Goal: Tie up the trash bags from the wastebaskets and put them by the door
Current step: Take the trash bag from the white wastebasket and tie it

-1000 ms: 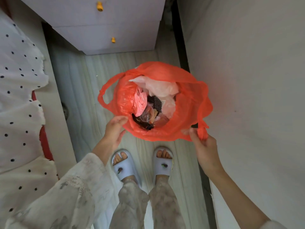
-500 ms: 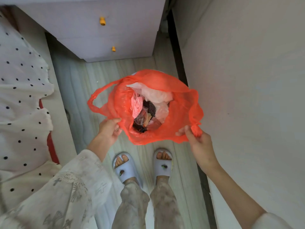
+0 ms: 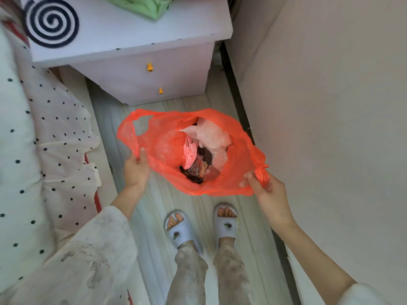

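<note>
An orange plastic trash bag (image 3: 167, 150) hangs open between my hands above the floor. Crumpled pale plastic and dark wrappers (image 3: 203, 157) fill its inside. My left hand (image 3: 136, 170) pinches the bag's left handle loop at its lower end. My right hand (image 3: 265, 188) grips the bunched right handle, which sticks out above my fingers. The bag's mouth is untied and spread wide. No wastebasket shows under the bag.
A white nightstand (image 3: 141, 51) with two orange knobs stands just beyond the bag, with a spiral coil (image 3: 51, 23) and a green item (image 3: 141, 5) on top. A polka-dot bed cover (image 3: 33, 150) lies left, a wall (image 3: 330, 128) right. My slippered feet (image 3: 202, 225) stand on the narrow wood floor.
The bag has risen and its mouth is stretched wider. My left hand moved from the bag's rim out to the left handle loop. The view tilted up, showing the nightstand top.
</note>
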